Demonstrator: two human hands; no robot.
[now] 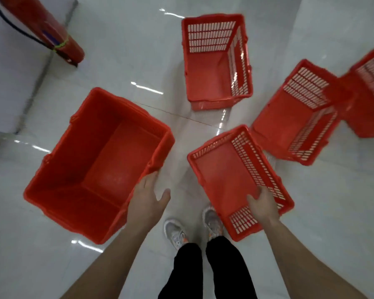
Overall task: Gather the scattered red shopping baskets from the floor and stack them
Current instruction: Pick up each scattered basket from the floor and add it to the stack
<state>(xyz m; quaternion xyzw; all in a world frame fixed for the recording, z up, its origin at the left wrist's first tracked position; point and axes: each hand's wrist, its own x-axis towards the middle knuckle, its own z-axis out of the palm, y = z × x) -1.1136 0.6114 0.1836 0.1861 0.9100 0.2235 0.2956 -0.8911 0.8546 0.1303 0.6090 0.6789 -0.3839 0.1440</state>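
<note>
Several red shopping baskets stand upright on a glossy white floor. The largest-looking one is at the left, and my left hand hangs open right beside its near right rim, fingers spread. My right hand is shut on the near rim of a slatted basket in front of my feet. A third basket stands further off in the middle. A fourth touches the gripped basket's far corner at the right, and a fifth is cut off by the right edge.
A red fire extinguisher with a black hose leans by a white wall or cabinet at the upper left. My two feet in pale trainers stand between the two near baskets. Bare tile lies at the lower left and lower right.
</note>
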